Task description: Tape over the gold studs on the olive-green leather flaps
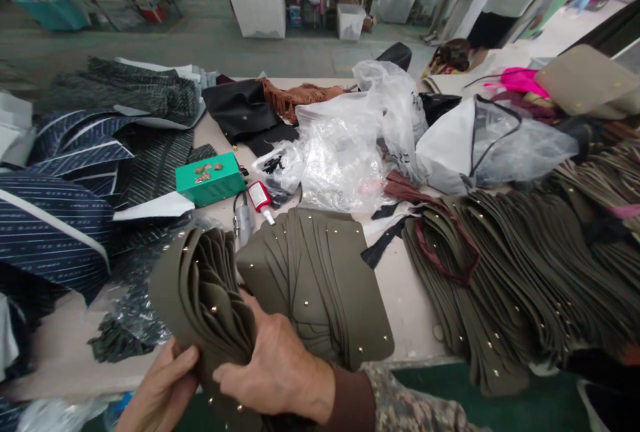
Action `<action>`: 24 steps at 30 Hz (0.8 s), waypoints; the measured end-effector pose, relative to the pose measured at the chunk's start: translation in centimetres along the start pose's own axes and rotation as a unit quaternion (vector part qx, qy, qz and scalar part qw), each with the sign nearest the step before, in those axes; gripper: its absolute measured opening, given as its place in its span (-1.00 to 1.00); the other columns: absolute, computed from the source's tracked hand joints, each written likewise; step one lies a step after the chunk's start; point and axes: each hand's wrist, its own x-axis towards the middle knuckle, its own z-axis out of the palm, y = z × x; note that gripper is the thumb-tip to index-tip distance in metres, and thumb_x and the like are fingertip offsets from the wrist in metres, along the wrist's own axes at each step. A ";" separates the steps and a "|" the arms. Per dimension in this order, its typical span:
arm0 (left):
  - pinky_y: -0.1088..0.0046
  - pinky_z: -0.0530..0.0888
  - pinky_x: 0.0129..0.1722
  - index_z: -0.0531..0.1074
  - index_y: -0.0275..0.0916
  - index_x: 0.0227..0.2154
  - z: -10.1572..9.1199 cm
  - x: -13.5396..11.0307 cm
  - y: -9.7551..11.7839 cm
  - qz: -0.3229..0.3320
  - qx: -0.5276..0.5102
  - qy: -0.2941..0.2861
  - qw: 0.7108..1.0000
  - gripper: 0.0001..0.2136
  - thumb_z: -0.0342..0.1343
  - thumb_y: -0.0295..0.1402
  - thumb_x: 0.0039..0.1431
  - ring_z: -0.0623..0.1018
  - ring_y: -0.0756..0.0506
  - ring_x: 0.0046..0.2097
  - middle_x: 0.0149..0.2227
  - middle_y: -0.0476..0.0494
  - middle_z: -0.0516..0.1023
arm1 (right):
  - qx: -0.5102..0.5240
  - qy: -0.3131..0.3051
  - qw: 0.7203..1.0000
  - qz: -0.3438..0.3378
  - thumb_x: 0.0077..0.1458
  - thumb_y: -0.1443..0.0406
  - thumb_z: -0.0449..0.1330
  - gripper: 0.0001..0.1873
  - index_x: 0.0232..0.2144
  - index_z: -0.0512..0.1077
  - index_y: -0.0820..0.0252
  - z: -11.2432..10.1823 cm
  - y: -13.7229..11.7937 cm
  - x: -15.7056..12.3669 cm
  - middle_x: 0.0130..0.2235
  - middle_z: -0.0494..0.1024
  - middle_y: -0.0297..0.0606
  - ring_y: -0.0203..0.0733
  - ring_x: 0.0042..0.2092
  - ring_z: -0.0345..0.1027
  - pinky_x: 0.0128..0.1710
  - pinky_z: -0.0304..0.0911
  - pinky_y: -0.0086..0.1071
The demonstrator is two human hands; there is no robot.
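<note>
Both my hands grip a thick bundle of olive leather panels (200, 299) dotted with small gold studs, held upright at the table's front edge. My left hand (163, 385) pinches the bundle's left side, thumb on the outer panel. On the right side, my right hand (280, 365) is wrapped round the bundle, its fingertips partly hidden behind the panels. Just beyond my right hand, a fanned stack of the same olive panels (320, 285) lies on the table. A larger row of olive panels (510, 272) spreads along the right, with a maroon strip (470, 259) looped over some of them.
A green box (209, 179) with small metal pieces on top stands behind the bundle, beside a red bottle (260, 199). Clear plastic bags (340, 159) fill the middle. Navy printed fabric (55, 219) is piled left. White bins (257, 9) stand on the floor beyond the table.
</note>
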 end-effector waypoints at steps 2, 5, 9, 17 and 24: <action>0.18 0.59 -0.05 0.29 -0.06 0.14 0.1 -1.8 0.9 0.003 0.017 0.037 0.999 -0.10 0.48 -0.24 -0.41 0.51 -0.39 0.07 -0.04 -0.12 0.60 | 0.049 -0.021 0.999 -0.009 -0.09 0.30 0.34 -0.36 0.09 0.33 -0.01 -0.9 -1.2 -0.6 -0.10 0.60 -0.39 -0.08 -0.10 0.51 -0.08 0.40 -0.30; 0.25 0.61 -0.11 0.27 -0.01 0.13 3.2 -4.0 2.1 0.028 0.047 0.053 0.997 -0.14 0.47 -0.20 -0.34 0.53 -0.34 0.04 -0.04 -0.07 0.60 | 0.158 -0.075 0.984 -0.023 -0.08 0.24 0.38 -0.43 0.02 0.41 0.12 -4.9 -2.4 -1.3 -0.05 0.58 -0.31 -0.05 -0.01 0.46 -0.01 0.37 -0.26; 0.27 0.53 0.01 0.19 -0.10 0.16 11.1 -4.4 1.4 0.143 0.111 -0.062 0.981 -0.22 0.40 -0.22 -0.16 0.51 -0.25 0.07 0.04 -0.13 0.53 | 0.215 -0.049 0.975 -0.030 -0.14 0.24 0.42 -0.38 0.02 0.42 0.22 -12.4 -1.4 -2.7 0.02 0.54 -0.17 0.02 0.03 0.42 0.07 0.32 -0.18; 0.09 0.31 0.18 0.07 -0.33 0.23 21.4 0.0 -6.8 0.240 0.379 -0.081 0.890 -0.31 0.17 -0.36 0.04 0.39 -0.32 0.17 0.15 -0.45 0.37 | 0.026 0.247 0.960 0.127 -0.08 0.00 0.33 -0.29 0.03 0.36 0.29 -19.2 10.7 -5.0 0.02 0.54 0.00 0.14 0.05 0.42 0.04 0.34 -0.11; 0.05 0.06 0.31 0.08 -0.26 0.25 11.3 1.4 -5.6 0.232 0.314 0.152 0.908 -0.26 0.19 -0.09 0.06 0.09 -0.34 0.34 0.31 -0.39 0.09 | -0.050 0.287 0.942 0.169 -0.13 -0.03 0.33 -0.19 0.12 0.28 0.19 -20.4 12.7 -5.5 0.06 0.51 -0.06 0.09 0.07 0.41 0.10 0.29 -0.17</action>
